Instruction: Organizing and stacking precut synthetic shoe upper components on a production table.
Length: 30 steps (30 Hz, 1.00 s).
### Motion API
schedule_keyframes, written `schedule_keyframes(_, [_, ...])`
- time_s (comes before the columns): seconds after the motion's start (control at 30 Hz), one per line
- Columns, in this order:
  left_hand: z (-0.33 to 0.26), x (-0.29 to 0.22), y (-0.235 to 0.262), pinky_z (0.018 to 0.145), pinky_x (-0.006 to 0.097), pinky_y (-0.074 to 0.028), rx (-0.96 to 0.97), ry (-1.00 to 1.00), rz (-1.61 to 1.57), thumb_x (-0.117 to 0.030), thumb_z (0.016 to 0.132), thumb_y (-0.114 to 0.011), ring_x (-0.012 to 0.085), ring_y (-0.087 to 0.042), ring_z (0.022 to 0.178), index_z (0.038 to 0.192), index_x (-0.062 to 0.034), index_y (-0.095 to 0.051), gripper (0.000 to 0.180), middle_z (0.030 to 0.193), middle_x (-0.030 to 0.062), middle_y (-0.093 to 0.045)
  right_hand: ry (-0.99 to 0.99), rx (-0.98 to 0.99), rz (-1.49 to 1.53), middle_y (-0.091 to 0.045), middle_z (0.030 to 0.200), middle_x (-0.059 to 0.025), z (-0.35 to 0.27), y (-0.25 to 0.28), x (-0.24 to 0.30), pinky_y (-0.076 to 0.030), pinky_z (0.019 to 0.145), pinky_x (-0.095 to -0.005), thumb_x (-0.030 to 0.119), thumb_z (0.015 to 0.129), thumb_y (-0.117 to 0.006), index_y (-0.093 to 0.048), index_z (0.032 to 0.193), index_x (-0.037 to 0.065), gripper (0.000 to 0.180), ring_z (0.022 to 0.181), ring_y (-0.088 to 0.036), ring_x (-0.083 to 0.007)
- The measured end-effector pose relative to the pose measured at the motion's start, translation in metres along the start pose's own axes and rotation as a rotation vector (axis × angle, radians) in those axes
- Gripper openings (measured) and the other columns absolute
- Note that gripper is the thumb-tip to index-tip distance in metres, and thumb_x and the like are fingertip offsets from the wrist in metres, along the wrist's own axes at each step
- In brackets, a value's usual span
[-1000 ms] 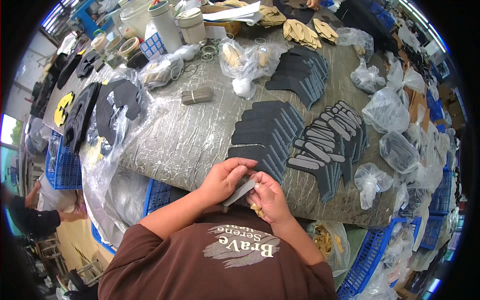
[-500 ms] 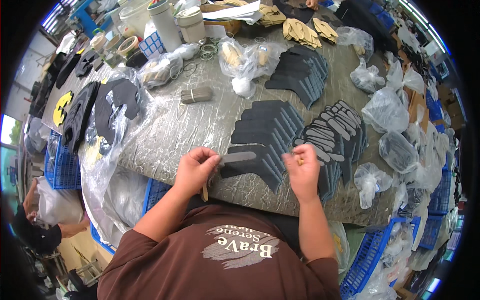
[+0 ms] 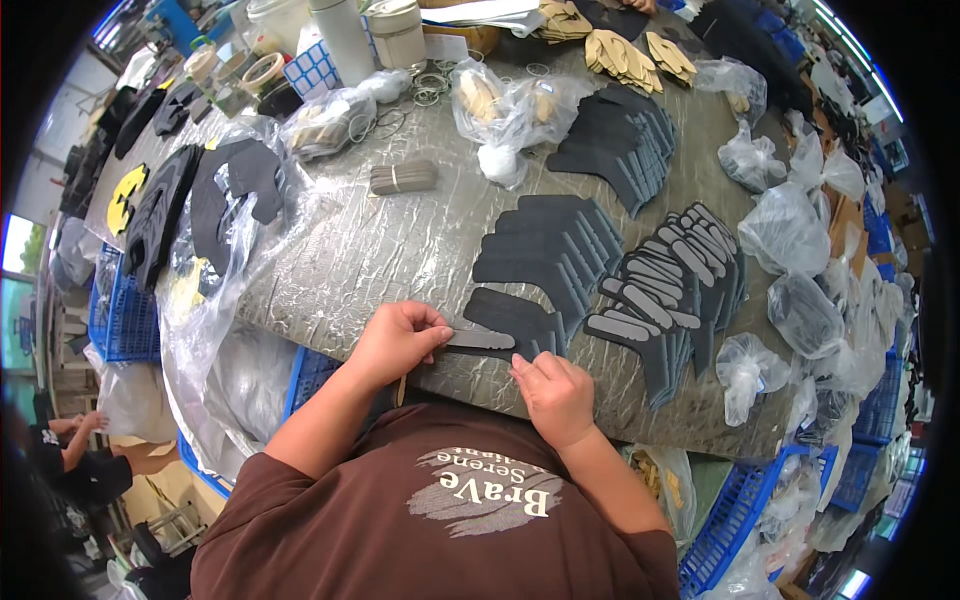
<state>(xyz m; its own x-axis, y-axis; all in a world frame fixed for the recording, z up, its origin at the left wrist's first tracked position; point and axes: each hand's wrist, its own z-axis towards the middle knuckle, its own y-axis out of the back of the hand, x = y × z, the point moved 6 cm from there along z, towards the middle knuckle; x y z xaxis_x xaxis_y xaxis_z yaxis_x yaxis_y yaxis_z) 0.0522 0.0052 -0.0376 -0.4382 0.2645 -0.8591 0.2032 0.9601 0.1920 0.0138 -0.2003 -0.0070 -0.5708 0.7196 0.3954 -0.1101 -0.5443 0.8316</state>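
Observation:
My left hand (image 3: 405, 342) pinches the left end of a grey rounded strip (image 3: 482, 340), which lies over the front dark fabric piece (image 3: 505, 308). Just beyond the strip's right end, my right hand (image 3: 556, 396) is closed, thumb and fingertips together beside the piece's lower edge; what it holds, if anything, is hidden. Behind them, a fanned row of dark angled pieces (image 3: 535, 245) with blue-grey edges overlaps. To its right lie similar dark pieces topped with grey strips (image 3: 655, 280).
Another fan of dark pieces (image 3: 610, 140) lies farther back. A banded bundle of strips (image 3: 403, 178) sits left of centre. Clear plastic bags (image 3: 785, 225) line the right edge, tan cut pieces (image 3: 620, 58) the back. Blue crates (image 3: 725, 530) stand below the table; a person (image 3: 75, 460) is at far left.
My right hand has moved left and nearer to me, from beside the strip-topped pieces to the strip's right end. My left hand still pinches the strip. The view has shifted slightly.

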Motion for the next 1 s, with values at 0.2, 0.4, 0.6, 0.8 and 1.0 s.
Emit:
schedule_keyframes(0.2, [-0.001,-0.007,-0.006,0.047,0.021,-0.042,-0.002,0.025,0.059,-0.009,0.081,-0.067,0.0060,-0.053,0.052,0.081,-0.0004,-0.065,0.009,0.064,-0.0002,-0.059,0.012,-0.005,-0.006,-0.049,0.071,-0.0031,0.002,0.003,0.003,-0.044,0.047,-0.0324,0.010,0.074,-0.067,-0.064,0.085,0.007,0.012,0.057,-0.054,-0.0191])
schedule_keyframes(0.4, [0.002,-0.007,-0.006,0.046,0.022,-0.042,0.003,0.031,0.125,-0.009,0.080,-0.068,0.0062,-0.053,0.051,0.081,0.0005,-0.066,0.010,0.062,0.0007,-0.060,0.077,-0.026,-0.045,-0.063,0.094,-0.0015,0.001,-0.001,0.004,-0.044,0.049,-0.0309,0.010,0.075,-0.065,-0.064,0.079,0.005,0.006,0.057,-0.054,-0.0163])
schedule_keyframes(0.6, [0.002,-0.009,-0.006,0.048,0.025,-0.044,-0.045,-0.061,0.236,-0.010,0.079,-0.068,0.0089,-0.055,0.051,0.079,0.0010,-0.066,0.011,0.062,0.0035,-0.061,0.103,-0.005,-0.050,-0.065,0.104,-0.0007,0.001,-0.004,0.005,-0.044,0.049,-0.0298,0.010,0.075,-0.064,-0.063,0.073,0.006,0.005,0.056,-0.053,-0.0151])
schedule_keyframes(0.8, [-0.004,-0.020,-0.012,0.056,0.032,-0.047,-0.176,-0.342,0.543,-0.008,0.075,-0.068,0.0209,-0.060,0.058,0.077,-0.0006,-0.067,0.008,0.068,0.0118,-0.062,0.063,0.004,0.000,-0.065,0.102,-0.0023,0.001,-0.003,0.002,-0.046,0.051,-0.0306,0.010,0.074,-0.066,-0.063,0.076,0.005,0.006,0.059,-0.057,-0.0159])
schedule_keyframes(1.0, [-0.009,-0.019,-0.010,0.050,0.027,-0.044,-0.070,-0.477,0.282,-0.006,0.081,-0.065,0.0147,-0.055,0.055,0.077,-0.0019,-0.058,0.008,0.076,0.0083,-0.063,-0.265,-0.199,0.202,-0.065,0.097,-0.0105,-0.003,0.015,-0.017,-0.050,0.060,-0.0283,0.007,0.071,-0.074,-0.065,0.093,0.002,0.025,0.069,-0.063,-0.0215])
